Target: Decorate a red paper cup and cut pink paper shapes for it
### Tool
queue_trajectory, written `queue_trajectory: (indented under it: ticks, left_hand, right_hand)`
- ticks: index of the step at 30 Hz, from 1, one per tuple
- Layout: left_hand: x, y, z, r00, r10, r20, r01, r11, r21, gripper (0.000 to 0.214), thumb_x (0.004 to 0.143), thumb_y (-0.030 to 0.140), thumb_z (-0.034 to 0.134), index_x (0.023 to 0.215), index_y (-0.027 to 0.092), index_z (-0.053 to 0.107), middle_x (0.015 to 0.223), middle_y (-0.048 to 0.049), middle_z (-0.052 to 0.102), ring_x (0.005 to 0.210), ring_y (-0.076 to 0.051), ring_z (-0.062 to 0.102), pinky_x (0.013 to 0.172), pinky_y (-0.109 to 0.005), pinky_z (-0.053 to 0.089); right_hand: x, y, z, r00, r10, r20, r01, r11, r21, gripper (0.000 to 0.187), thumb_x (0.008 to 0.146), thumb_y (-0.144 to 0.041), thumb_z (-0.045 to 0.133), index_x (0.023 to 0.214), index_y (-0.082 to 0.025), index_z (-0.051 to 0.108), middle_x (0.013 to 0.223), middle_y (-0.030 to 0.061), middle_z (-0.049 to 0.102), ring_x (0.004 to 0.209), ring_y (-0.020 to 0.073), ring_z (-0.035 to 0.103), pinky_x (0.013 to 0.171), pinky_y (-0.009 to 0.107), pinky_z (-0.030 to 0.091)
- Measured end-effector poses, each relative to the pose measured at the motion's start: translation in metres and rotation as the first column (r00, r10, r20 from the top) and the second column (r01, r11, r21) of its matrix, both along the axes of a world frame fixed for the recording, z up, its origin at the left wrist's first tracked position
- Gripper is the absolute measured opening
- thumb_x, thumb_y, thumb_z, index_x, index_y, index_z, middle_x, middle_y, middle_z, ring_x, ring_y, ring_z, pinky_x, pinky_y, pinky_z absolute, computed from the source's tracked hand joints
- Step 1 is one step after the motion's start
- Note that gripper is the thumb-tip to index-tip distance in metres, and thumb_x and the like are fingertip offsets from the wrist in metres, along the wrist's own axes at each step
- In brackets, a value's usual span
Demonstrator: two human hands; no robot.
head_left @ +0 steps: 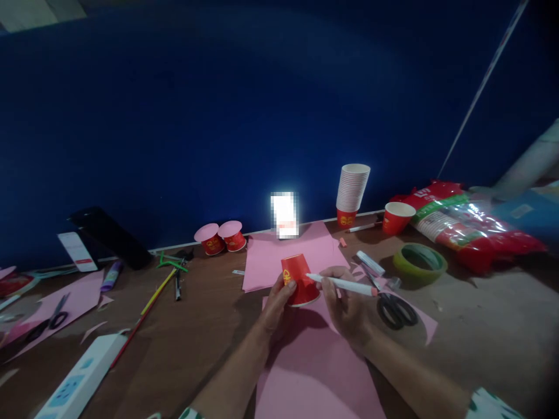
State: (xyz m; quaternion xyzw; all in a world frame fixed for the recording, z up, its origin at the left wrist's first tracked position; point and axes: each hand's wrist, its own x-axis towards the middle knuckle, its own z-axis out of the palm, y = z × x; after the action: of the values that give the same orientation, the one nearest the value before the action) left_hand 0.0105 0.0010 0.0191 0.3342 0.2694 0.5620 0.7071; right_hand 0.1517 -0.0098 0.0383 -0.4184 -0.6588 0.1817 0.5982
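Observation:
My left hand (276, 305) is closed around a red paper cup (299, 280), held upside down and tilted over a pink paper sheet (314, 372). My right hand (345, 302) pinches a white marker pen (345, 284) with a pink end. The pen's tip touches the side of the cup. Both hands hover just above the wooden table (196, 326).
Black scissors (395, 308) lie right of my right hand, by a green tape roll (419, 263). A stack of cups (351, 195), one upright cup (397, 217) and a bagged cup pack (463, 227) stand behind. Two upturned cups (220, 237), straws, a power strip (82, 378) and more scissors (48, 320) lie left.

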Motion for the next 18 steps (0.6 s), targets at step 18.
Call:
queue_trajectory:
  ticks: [18]
  left_hand:
    - [0.0005, -0.0026, 0.0071, 1.000, 0.006, 0.009, -0.006, 0.999, -0.036, 0.036, 0.075, 0.033, 0.064, 0.108, 0.020, 0.058, 0.106, -0.0074, 0.065, 0.106, -0.027, 0.057, 0.090, -0.043, 0.045]
  right_hand:
    - [-0.0011, -0.0010, 0.0047, 0.994, -0.006, 0.110, -0.004, 0.996, 0.095, 0.008, 0.083, -0.016, 0.049, 0.083, -0.019, 0.056, 0.074, 0.0045, 0.060, 0.070, 0.0187, 0.059, 0.064, 0.032, 0.050]
